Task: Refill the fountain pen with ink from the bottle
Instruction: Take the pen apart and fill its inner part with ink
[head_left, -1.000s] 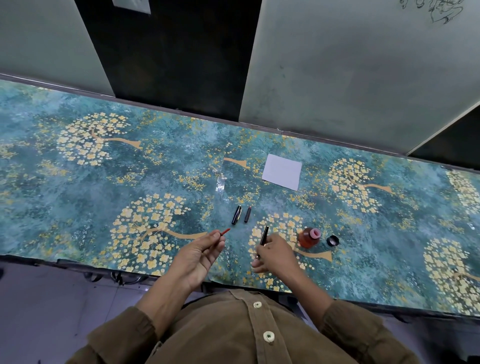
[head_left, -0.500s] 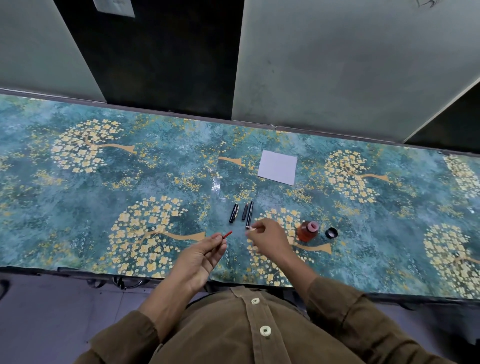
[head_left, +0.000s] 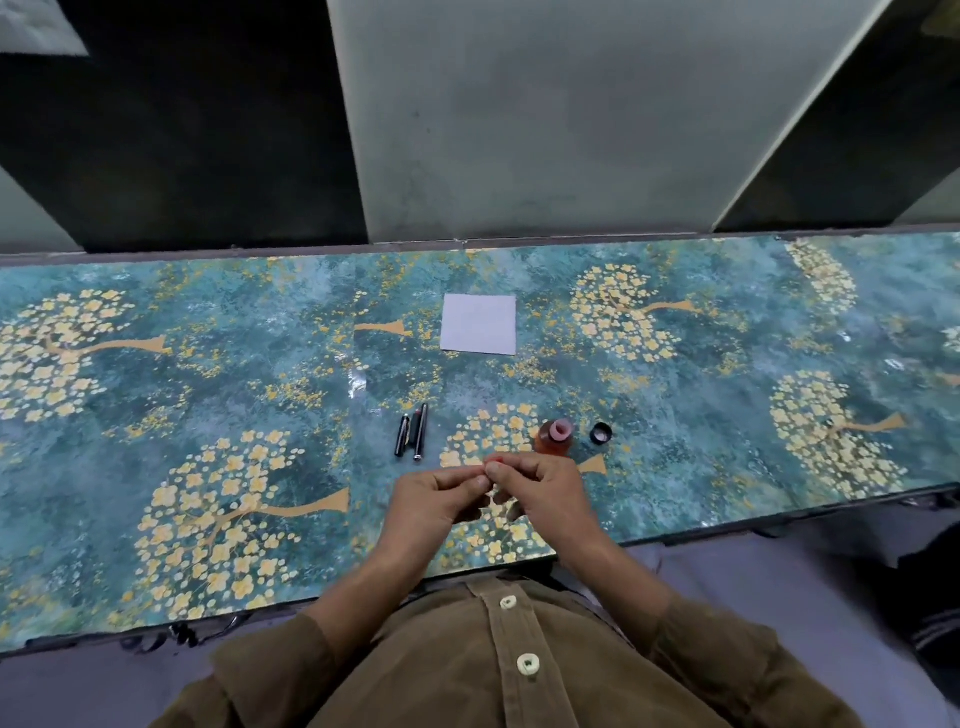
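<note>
Now-joined hands (head_left: 491, 491) just before ink bottle (head_left: 556, 439)

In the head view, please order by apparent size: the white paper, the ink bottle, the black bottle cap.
1. White paper, clearly largest.
2. Ink bottle.
3. Black bottle cap, smallest.
The paper lies farther from the camera, yet looks biggest.

Three pen parts (head_left: 413, 431) are lying side by side on the table (head_left: 208, 415), w/ the ink bottle (head_left: 556, 439) sitting to their right and its cap (head_left: 601, 433) just right of that. A paper sheet (head_left: 478, 324) is lying behind them. Both hands (head_left: 493, 493) are meeting in front, nr the bottle.
</note>
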